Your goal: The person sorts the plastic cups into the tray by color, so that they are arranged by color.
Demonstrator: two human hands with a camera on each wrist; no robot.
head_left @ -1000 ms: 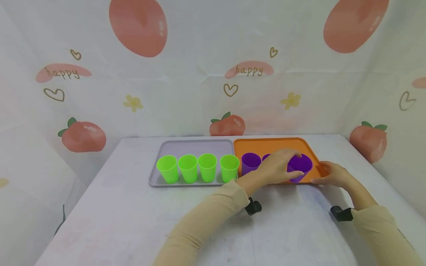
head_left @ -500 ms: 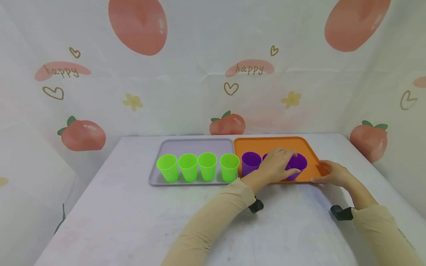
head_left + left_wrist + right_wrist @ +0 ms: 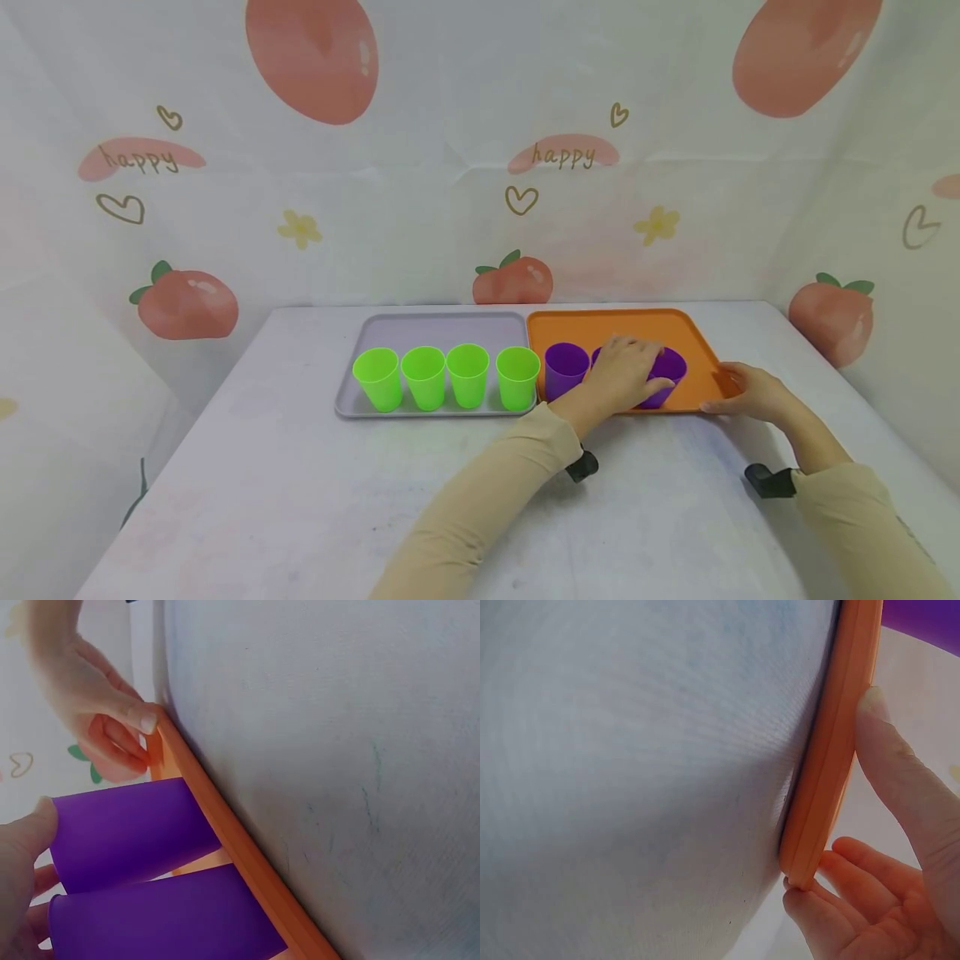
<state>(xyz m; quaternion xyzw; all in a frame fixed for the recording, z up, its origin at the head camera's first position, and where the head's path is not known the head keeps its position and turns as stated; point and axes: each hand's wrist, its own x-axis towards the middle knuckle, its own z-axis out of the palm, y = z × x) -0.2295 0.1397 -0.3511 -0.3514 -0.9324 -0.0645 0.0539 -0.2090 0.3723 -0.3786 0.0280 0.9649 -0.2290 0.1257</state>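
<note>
My left hand (image 3: 621, 375) holds the rightmost purple cup (image 3: 670, 368) by its upper part, thumb on the near side. That cup stands in the orange tray (image 3: 693, 354). In the left wrist view the held cup (image 3: 135, 832) lies close beside another purple cup (image 3: 161, 919). To the left a further purple cup (image 3: 566, 371) stands in the tray, and the left hand hides most of what lies between. At the tray's near right corner my right hand (image 3: 753, 393) grips the edge, thumb in front and fingers round the side, as the right wrist view shows.
A grey tray (image 3: 442, 327) adjoins the orange one on its left. Several lime-green cups (image 3: 468, 377) stand upright in a row in it. Both trays lie on a white-covered table (image 3: 300, 500), with a patterned cloth (image 3: 420, 208) hanging behind.
The left hand and the held purple cup have shifted left along the orange tray, towards the other purple cups. The right hand has stayed at the tray's corner.
</note>
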